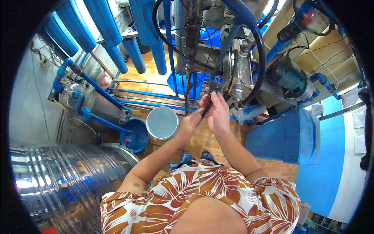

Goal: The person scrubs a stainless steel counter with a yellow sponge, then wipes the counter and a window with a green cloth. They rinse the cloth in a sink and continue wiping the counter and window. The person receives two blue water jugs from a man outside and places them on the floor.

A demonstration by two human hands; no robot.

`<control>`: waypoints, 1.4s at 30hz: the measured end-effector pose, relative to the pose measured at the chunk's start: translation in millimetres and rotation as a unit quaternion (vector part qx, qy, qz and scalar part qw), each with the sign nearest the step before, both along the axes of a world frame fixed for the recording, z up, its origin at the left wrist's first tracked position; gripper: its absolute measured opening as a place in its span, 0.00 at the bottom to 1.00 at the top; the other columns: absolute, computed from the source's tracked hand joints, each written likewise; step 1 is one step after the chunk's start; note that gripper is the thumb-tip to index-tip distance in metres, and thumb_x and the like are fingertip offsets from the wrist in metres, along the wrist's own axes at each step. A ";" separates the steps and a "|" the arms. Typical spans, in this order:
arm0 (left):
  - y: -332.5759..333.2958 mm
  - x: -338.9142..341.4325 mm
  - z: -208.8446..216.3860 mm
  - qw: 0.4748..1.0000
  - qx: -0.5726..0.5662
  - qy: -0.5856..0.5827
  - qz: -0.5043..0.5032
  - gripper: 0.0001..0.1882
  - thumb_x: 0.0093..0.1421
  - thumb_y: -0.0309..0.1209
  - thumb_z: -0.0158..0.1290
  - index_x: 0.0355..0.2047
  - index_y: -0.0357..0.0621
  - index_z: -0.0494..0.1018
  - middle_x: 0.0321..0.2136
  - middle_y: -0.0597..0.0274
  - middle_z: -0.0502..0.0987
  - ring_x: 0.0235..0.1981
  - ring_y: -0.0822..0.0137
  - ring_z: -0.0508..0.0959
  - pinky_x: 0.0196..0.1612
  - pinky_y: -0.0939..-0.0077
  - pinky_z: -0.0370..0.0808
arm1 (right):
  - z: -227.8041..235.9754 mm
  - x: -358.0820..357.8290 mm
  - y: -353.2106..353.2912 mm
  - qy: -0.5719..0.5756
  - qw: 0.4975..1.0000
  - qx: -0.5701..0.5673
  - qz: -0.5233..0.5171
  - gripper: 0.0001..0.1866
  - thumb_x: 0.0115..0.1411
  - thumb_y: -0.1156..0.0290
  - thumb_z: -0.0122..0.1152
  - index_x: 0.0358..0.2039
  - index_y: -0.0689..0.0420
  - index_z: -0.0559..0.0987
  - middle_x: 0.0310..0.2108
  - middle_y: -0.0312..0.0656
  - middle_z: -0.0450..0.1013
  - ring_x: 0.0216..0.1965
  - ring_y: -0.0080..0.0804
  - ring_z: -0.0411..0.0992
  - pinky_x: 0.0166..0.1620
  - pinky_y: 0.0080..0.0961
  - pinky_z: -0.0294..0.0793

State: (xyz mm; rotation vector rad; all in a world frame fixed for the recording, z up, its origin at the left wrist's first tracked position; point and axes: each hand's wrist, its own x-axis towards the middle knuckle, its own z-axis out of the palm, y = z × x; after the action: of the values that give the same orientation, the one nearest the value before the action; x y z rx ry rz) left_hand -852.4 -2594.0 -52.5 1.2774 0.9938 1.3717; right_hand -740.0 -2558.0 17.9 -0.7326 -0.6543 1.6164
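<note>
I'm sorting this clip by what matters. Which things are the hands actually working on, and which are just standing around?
In hand:
- thin black cable, held by both the left hand and the right hand
- machine it runs up to

Standing about:
- round grey lid
- blue bucket
- steel tank
- blue filter cylinders

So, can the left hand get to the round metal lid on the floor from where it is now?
Probably yes. The left hand is busy on a thin black cable together with the right hand, but the lid lies just to its left and lower, with nothing between them. It would need to let go and reach down.
</note>
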 end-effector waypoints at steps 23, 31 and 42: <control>73.3 83.4 66.2 0.804 0.380 0.442 0.117 0.17 0.44 0.30 0.54 0.38 0.46 0.78 0.39 0.61 0.74 0.42 0.58 0.72 0.41 0.65 0.71 | -22.4 104.2 -70.5 -0.433 0.834 0.324 -0.106 0.20 0.63 0.76 0.50 0.55 0.66 0.68 0.48 0.48 0.70 0.50 0.34 0.68 0.56 0.31 0.64; 33.9 97.5 42.9 0.745 0.311 0.534 0.251 0.20 0.48 0.33 0.54 0.44 0.44 0.75 0.51 0.56 0.69 0.52 0.56 0.70 0.46 0.63 0.71 | -22.6 121.8 -73.6 -0.357 0.808 0.464 0.058 0.18 0.60 0.78 0.54 0.51 0.66 0.69 0.47 0.52 0.70 0.49 0.43 0.67 0.54 0.35 0.64; -329.9 96.6 -62.6 0.779 -0.347 0.424 0.303 0.22 0.55 0.39 0.57 0.49 0.45 0.74 0.43 0.50 0.77 0.45 0.49 0.75 0.48 0.55 0.71 | -40.6 74.8 -136.4 -0.210 0.706 0.640 0.221 0.13 0.47 0.82 0.66 0.34 0.56 0.79 0.41 0.43 0.73 0.44 0.45 0.70 0.50 0.39 0.68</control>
State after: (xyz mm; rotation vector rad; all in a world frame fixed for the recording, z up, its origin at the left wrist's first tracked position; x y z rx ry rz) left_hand -755.8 -2923.9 -115.1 0.9841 2.4389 0.6167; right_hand -665.2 -2694.4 -22.7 0.1749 -2.1072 0.9428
